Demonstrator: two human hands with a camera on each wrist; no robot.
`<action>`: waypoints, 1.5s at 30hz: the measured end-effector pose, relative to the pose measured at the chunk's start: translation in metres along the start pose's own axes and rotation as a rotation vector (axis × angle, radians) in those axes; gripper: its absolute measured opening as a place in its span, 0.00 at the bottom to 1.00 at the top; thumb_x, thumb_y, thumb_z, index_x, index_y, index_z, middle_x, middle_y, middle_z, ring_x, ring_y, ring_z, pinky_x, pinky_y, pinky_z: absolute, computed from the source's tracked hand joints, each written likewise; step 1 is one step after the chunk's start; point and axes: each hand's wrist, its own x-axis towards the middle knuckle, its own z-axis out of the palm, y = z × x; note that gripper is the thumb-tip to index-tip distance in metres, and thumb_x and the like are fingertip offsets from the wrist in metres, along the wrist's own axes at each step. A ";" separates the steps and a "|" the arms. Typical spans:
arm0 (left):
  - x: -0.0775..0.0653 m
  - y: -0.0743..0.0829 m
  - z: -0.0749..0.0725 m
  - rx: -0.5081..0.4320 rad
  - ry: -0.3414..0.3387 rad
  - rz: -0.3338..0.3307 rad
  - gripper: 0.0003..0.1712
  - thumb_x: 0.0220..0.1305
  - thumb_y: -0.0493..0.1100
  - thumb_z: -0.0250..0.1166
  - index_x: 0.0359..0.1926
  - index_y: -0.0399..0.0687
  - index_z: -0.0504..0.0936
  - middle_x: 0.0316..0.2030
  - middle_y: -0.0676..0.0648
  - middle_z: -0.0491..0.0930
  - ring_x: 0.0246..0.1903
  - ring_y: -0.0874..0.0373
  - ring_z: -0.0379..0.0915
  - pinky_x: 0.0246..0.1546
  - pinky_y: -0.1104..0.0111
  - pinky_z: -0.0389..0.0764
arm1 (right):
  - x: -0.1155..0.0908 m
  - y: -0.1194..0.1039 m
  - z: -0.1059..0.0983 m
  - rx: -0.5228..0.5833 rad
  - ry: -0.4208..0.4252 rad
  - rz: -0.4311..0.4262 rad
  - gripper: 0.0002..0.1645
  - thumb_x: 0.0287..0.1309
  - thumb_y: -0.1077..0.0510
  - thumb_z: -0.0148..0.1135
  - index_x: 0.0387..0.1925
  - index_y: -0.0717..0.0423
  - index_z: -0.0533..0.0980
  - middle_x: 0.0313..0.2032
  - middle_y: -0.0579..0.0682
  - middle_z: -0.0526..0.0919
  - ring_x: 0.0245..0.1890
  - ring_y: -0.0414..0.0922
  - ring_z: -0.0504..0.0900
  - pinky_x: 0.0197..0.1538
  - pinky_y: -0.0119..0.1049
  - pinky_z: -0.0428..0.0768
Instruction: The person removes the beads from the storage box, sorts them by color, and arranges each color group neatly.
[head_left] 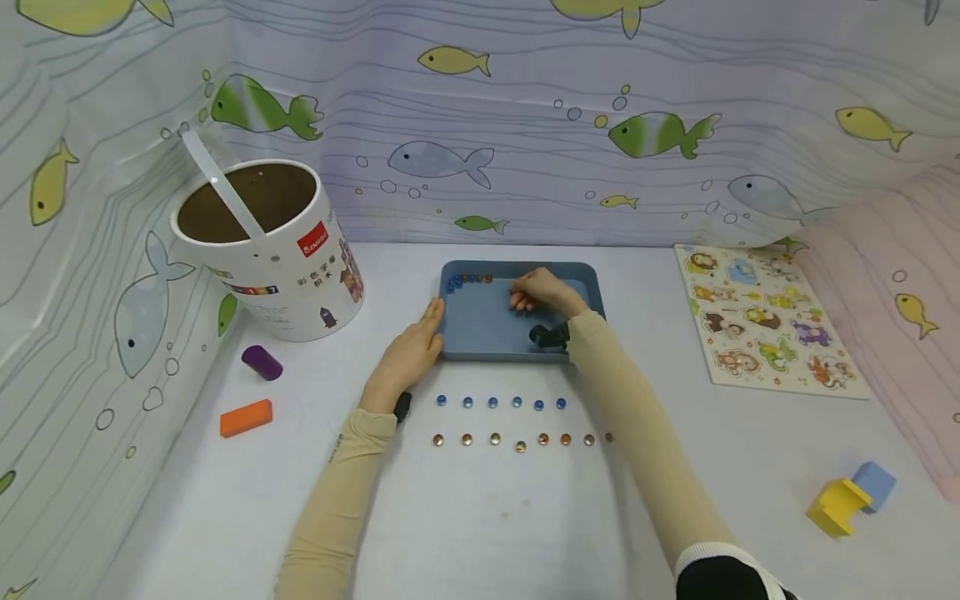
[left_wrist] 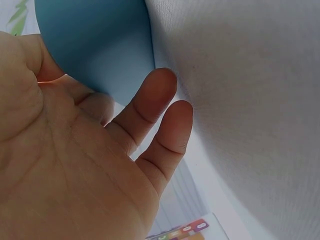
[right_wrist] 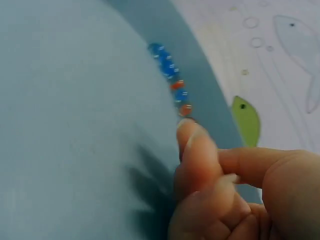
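My left hand rests with extended fingers at the left edge of a blue-grey tray; the left wrist view shows its palm and parted fingertips beside the tray wall. Over the tray, my right hand has bent fingers with the tips drawn close together. In the right wrist view, those fingers overlap the near end of a row of small shiny blue and orange beads. The beads line the tray's far edge from its far left corner. I cannot tell whether the right fingertips hold a bead.
In front of the tray lie a row of blue beads and one of orange and amber beads. A white bucket, purple cylinder and orange block stand left. Right are an animal puzzle board and yellow and blue blocks.
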 end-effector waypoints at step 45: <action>0.002 0.001 0.001 -0.015 -0.026 0.001 0.35 0.75 0.45 0.41 0.77 0.46 0.40 0.77 0.46 0.39 0.73 0.39 0.48 0.72 0.49 0.55 | -0.266 0.185 -0.065 0.059 -0.037 -0.089 0.23 0.73 0.53 0.46 0.49 0.73 0.70 0.21 0.41 0.78 0.17 0.34 0.74 0.17 0.26 0.69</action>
